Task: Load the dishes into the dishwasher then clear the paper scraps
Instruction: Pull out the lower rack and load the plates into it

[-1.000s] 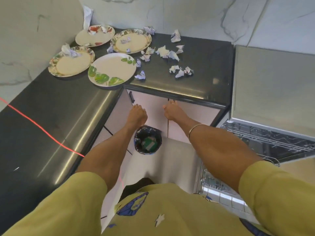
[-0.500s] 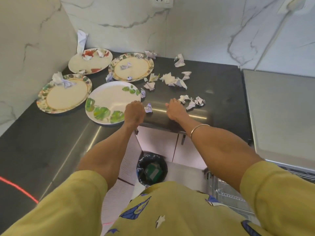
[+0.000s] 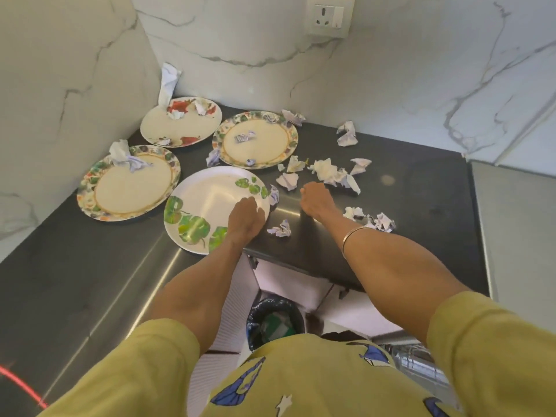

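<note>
i am resting my left hand [image 3: 245, 219] on the near right rim of the green-leaf plate [image 3: 210, 206] on the worktop [image 3: 421, 206], its grip hidden, my right hand [image 3: 316, 198] lying further off.

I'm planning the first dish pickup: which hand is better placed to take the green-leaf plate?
Left. The left hand already lies over the green-leaf plate at its near rim, while the right hand is off the plate among paper scraps.

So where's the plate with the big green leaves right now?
The green-leaf plate lies on the dark counter, nearest the edge and left of the loose paper scraps, with the left hand over its right rim.
</note>
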{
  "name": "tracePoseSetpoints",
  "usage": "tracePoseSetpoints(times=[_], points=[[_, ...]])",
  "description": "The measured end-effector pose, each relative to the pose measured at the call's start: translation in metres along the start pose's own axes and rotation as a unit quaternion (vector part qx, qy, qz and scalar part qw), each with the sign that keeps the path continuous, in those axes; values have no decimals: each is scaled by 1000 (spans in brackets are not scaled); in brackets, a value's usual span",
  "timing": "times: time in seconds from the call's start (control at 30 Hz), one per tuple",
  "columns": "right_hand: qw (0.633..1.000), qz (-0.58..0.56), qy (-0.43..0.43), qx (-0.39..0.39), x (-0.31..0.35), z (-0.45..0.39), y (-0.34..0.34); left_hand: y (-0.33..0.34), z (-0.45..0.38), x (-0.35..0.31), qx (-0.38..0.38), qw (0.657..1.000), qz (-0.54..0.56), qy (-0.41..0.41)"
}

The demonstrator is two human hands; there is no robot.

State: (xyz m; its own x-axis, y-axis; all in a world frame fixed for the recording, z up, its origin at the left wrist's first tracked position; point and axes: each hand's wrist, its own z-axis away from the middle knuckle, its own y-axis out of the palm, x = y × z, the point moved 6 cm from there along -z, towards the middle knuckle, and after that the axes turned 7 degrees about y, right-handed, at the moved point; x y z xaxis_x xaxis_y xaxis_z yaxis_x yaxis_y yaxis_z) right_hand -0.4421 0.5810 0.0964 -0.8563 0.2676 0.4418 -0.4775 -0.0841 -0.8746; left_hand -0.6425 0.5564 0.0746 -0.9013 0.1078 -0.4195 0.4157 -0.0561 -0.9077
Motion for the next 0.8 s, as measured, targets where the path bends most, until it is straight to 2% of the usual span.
tracePoseSetpoints(times=[0.2, 0.37, 0.57, 0.8], points=[[999, -38, -19, 11, 25, -52, -9, 18, -18, -4, 26, 998, 42, -41], [997, -75, -2, 16, 29, -97, -21, 35, -34, -11, 48, 996, 19, -78], [995, -96, 14, 28, 31, -145, -21, 39, -50, -11, 19, 995, -46, -84], [948, -233, 195, 96, 41, -198, 6, 47, -55, -9, -19, 985, -93, -143]])
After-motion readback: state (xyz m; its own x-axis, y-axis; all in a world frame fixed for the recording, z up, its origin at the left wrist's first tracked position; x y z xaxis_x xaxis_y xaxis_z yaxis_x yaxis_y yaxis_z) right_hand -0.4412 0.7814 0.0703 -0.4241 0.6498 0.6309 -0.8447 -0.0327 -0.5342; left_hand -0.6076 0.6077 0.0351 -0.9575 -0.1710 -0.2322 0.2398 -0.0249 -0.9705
